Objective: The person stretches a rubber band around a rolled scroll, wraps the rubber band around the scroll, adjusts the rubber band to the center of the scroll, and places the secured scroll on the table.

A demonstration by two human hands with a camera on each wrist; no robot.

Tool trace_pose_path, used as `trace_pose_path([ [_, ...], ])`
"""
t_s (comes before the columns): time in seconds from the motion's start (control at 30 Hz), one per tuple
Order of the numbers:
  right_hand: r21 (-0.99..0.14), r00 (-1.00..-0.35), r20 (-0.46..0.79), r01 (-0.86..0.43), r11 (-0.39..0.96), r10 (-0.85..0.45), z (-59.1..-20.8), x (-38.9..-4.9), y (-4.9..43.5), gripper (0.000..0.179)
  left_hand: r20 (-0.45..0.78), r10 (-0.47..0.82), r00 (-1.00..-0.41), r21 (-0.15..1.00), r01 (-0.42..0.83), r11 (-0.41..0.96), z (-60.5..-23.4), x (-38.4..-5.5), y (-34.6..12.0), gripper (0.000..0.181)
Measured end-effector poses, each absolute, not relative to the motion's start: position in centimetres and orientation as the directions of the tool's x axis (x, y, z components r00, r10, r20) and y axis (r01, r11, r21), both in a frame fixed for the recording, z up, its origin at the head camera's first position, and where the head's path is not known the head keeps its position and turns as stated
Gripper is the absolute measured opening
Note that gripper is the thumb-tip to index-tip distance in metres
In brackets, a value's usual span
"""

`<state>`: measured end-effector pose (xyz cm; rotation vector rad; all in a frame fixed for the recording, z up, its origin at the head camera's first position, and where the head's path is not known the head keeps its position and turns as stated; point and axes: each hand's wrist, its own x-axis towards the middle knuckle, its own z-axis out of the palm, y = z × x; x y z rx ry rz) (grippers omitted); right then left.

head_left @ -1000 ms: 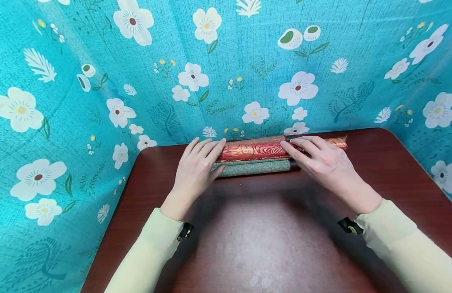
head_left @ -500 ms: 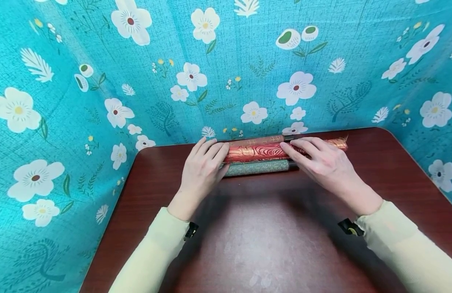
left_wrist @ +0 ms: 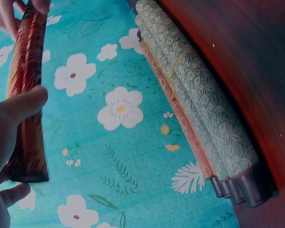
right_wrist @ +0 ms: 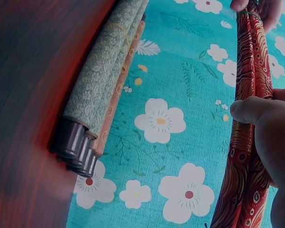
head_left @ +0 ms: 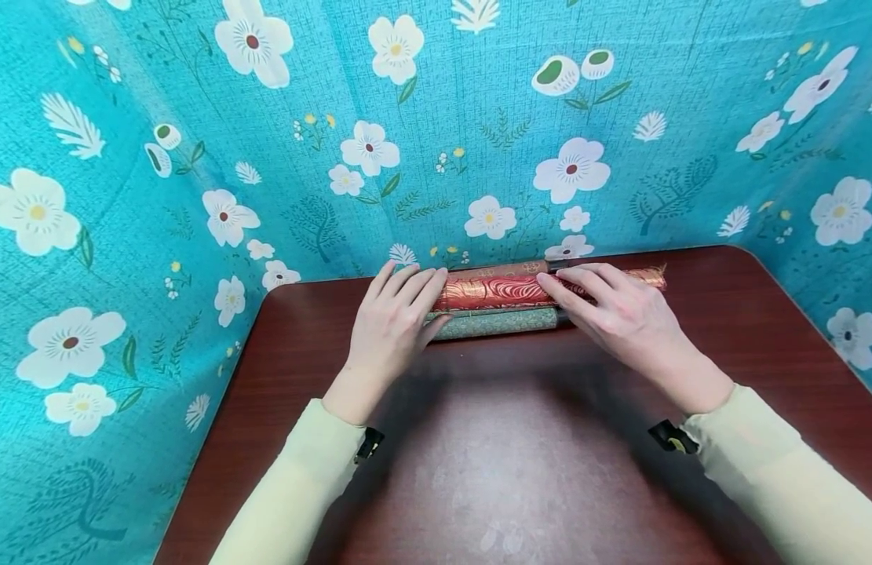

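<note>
A long red and gold brocade roll (head_left: 502, 292) is held up between my two hands, above a row of scrolls. My left hand (head_left: 389, 322) grips its left part, thumb on the near side; the left wrist view shows that thumb across the red roll (left_wrist: 32, 142). Further along, my right hand (head_left: 622, 314) pinches the roll (right_wrist: 241, 152) between thumb and fingers, and its frayed end juts out past the hand. Below lie green patterned scrolls (left_wrist: 204, 104) and a brownish-pink scroll (head_left: 492, 271), side by side, with dark end knobs (right_wrist: 69, 137). My hands hide parts of them.
The dark reddish-brown table (head_left: 492, 455) has rounded far corners. Turquoise flowered cloth (head_left: 436, 141) hangs right behind its far edge and along both sides. A thin yellow cord (left_wrist: 178, 64) goes round the scrolls.
My left hand has shifted a little to the right along the red brocade roll, then stayed almost still. The right hand has hardly moved, and the scrolls lie as before.
</note>
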<state>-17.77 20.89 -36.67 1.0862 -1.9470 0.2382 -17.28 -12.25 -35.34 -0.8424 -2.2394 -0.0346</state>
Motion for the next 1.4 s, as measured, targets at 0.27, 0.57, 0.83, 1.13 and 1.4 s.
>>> trace_pose_path([
  [0.27, 0.241, -0.234, 0.759, -0.766, 0.596, -0.608, -36.6, -17.7, 20.8, 0.035, 0.625, 0.555, -0.549, -0.175, 0.594, 0.785, -35.1, -17.4, -12.3, 0.049],
  [0.57, 0.251, -0.208, 0.775, -0.765, 0.593, -0.596, -36.3, -17.4, 20.0, 0.034, 0.639, 0.582, -0.503, -0.202, 0.621, 0.757, -35.3, -17.5, -11.5, 0.048],
  [0.83, 0.244, -0.212, 0.776, -0.768, 0.593, -0.594, -36.4, -17.5, 19.9, 0.034, 0.665, 0.575, -0.477, -0.211, 0.619, 0.757, -35.4, -17.6, -11.1, 0.053],
  [1.13, 0.233, -0.253, 0.751, -0.762, 0.604, -0.61, -36.8, -17.9, 20.4, 0.037, 0.645, 0.554, -0.527, -0.241, 0.548, 0.801, -35.3, -17.2, -11.8, 0.075],
  [1.4, 0.255, -0.222, 0.762, -0.76, 0.597, -0.608, -36.5, -17.9, 20.3, 0.035, 0.628, 0.54, -0.56, -0.23, 0.53, 0.816, -35.5, -17.2, -11.9, 0.047],
])
